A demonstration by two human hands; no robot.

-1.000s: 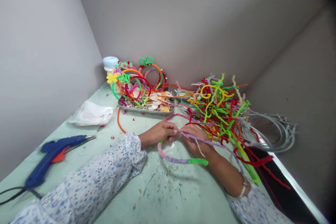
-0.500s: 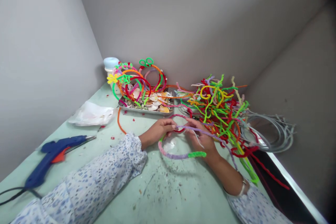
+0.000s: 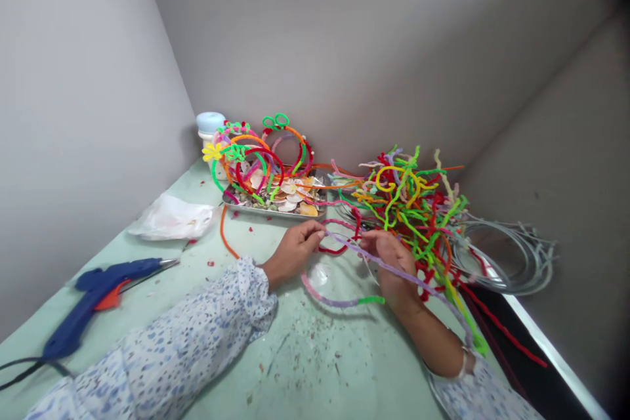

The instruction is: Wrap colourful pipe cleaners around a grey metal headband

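My left hand [image 3: 294, 251] pinches a purple pipe cleaner [image 3: 413, 271] by one end, together with the side of a headband. This headband [image 3: 339, 304] is wrapped in pink, purple and green along its near arm; red wrapping shows farther back. My right hand [image 3: 391, 270] has loosely curled fingers, slightly apart, beside the purple pipe cleaner, which runs across in front of it toward the wrist. A thin pale strand hangs between the hands. Behind them lies a tangled heap of colourful pipe cleaners [image 3: 408, 190].
A blue glue gun [image 3: 93, 298] and a white plastic bag [image 3: 170, 218] lie at left. Several finished headbands [image 3: 246, 157] stand on a metal tray [image 3: 275, 212] of shells, near a blue-lidded bottle [image 3: 210, 123]. Grey wire hoops [image 3: 531, 275] rest at right, against the wall.
My right hand has shifted right, away from my left, and its fingers have loosened. The purple pipe cleaner now stretches straighter across toward my right wrist. The headband's near arm has tilted slightly.
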